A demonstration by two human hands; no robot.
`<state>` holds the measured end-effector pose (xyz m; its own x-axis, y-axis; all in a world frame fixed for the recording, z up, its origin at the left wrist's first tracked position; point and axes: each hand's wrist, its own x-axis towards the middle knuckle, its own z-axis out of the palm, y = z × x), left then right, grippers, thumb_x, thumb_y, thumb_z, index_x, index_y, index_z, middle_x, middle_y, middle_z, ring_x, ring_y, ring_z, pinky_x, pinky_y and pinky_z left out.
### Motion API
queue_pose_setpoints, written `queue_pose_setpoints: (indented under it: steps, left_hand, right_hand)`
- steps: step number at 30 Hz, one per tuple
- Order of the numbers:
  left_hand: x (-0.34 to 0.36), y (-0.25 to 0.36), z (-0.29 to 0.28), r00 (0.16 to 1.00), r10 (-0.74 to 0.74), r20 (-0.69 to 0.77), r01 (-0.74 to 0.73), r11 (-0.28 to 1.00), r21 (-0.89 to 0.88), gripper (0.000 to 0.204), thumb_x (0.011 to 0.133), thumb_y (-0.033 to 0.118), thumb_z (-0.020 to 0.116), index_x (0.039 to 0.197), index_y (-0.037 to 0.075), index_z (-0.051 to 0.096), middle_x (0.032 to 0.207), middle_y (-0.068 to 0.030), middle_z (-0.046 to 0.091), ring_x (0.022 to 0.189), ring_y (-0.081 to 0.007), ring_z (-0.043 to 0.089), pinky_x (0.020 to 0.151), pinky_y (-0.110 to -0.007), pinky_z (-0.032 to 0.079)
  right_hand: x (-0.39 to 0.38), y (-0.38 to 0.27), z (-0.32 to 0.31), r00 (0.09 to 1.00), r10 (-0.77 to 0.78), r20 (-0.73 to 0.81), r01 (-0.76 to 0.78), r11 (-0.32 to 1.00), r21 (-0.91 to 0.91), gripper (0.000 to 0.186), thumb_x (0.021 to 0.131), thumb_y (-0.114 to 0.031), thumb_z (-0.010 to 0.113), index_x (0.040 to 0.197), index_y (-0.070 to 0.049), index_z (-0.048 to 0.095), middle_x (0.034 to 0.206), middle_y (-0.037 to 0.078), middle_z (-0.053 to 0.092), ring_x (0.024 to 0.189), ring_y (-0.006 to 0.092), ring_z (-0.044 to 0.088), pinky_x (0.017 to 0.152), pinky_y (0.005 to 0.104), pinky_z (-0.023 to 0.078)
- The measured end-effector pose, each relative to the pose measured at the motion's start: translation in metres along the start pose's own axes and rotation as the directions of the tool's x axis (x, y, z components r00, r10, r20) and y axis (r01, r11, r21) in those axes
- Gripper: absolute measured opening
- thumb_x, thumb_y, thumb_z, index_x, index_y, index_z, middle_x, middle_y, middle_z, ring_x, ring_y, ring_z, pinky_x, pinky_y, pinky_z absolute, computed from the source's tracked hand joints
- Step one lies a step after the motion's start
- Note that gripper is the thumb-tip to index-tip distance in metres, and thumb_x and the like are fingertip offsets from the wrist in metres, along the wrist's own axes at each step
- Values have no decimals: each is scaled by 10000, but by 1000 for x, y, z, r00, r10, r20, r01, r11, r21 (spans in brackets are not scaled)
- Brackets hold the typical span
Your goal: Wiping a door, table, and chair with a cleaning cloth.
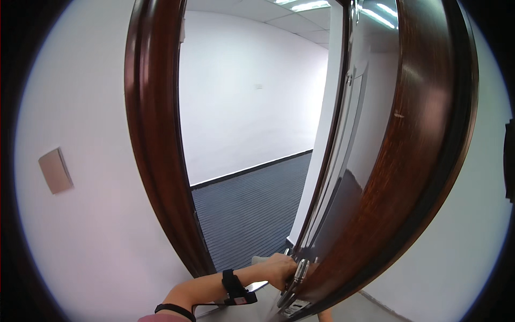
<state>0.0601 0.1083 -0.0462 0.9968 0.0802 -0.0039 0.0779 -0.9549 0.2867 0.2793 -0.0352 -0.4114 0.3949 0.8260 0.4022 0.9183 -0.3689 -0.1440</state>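
Note:
My left forearm reaches in from the lower left, a black strap (pixel 233 283) around its wrist. My left hand (pixel 279 270) is closed at the silver door handle (pixel 301 271), low on a glossy dark-brown wooden door (pixel 375 198). The fingertips are partly hidden at the door's edge. The door stands ajar, with a gap between it and the left side of the frame. Only a sliver of skin, apparently my right hand (pixel 324 315), shows at the bottom edge beyond the door; its fingers are out of sight.
A dark wooden door frame (pixel 153 107) rises on the left, beside a white wall with a beige plate (pixel 55 170). Through the opening lies a dark ribbed floor (pixel 247 214) before a white wall (pixel 252 107). Ceiling lights (pixel 311 6) shine above.

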Motion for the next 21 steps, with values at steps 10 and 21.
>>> queue_pose_setpoints:
  steps: [10,21]
  left_hand:
    - [-16,3,15,976,-105,-190,120,990,68,199,509,174,655,667,63,605,659,-147,590,673,-334,586,580,-401,465]
    - [-15,-5,27,961,-12,-278,35,997,75,213,496,174,659,667,58,611,723,-121,600,749,-306,585,629,-381,481]
  right_hand:
    - [21,-56,-104,925,9,-379,115,946,304,467,861,-296,501,1196,22,435,1245,183,442,1153,295,429,927,379,360]
    - [47,-106,-168,780,386,-492,159,639,753,526,801,-288,576,1199,15,416,1200,163,458,1108,286,438,922,371,354]
